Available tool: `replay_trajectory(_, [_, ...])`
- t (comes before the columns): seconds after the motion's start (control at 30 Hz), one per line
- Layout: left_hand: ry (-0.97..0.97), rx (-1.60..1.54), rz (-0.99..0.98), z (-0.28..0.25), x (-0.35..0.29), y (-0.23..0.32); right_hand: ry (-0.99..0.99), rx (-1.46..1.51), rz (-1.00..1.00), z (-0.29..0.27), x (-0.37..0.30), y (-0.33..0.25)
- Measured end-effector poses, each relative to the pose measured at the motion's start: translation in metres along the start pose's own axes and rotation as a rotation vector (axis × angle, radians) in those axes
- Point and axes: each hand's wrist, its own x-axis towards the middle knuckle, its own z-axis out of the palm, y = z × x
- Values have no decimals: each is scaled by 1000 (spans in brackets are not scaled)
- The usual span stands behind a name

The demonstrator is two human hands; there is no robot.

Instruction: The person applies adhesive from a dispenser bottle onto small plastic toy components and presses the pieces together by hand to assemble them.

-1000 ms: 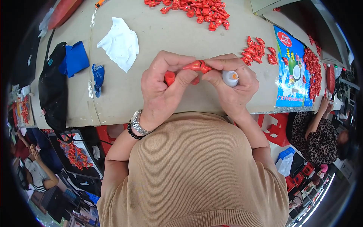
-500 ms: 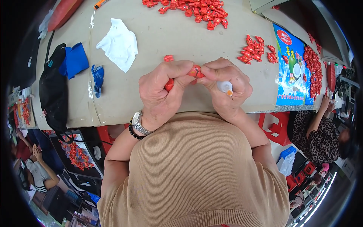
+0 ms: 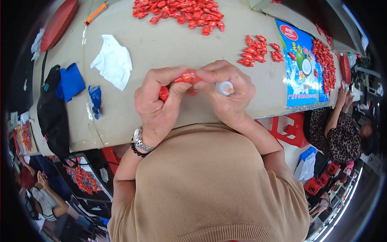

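My left hand (image 3: 157,99) and my right hand (image 3: 234,90) meet over the table's near edge. Between their thumbs and forefingers they pinch a small glossy red figure-like piece (image 3: 188,76). Another red piece (image 3: 164,93) is tucked in the curled fingers of my left hand. A small white squeeze bottle (image 3: 224,88) with an orange tip is gripped in my right palm, its tip toward me. Part of one more red piece shows just below the pinched one; whether it is held I cannot tell.
Beyond my hands lie a large heap of red pieces (image 3: 181,14) and a smaller group (image 3: 254,50). A blue printed sheet (image 3: 298,80) carries more at right. Leftward are a white cloth (image 3: 114,62), blue cloths (image 3: 73,82), a black bag (image 3: 52,113) and an orange cutter (image 3: 95,14).
The view has shifted, so the table things sit differently in it. The pinched red piece has been turned and now shows lengthwise between my fingers. Both hands keep their hold.
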Motion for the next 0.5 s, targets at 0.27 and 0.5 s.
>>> replay_trajectory(0.27, [22, -764, -753, -18, 11, -2, 407, -305, 380, -60, 23, 16])
replay_trajectory(0.5, [85, -1194, -1054, -10, 18, 9, 417, -658, 401, -123, 41, 58])
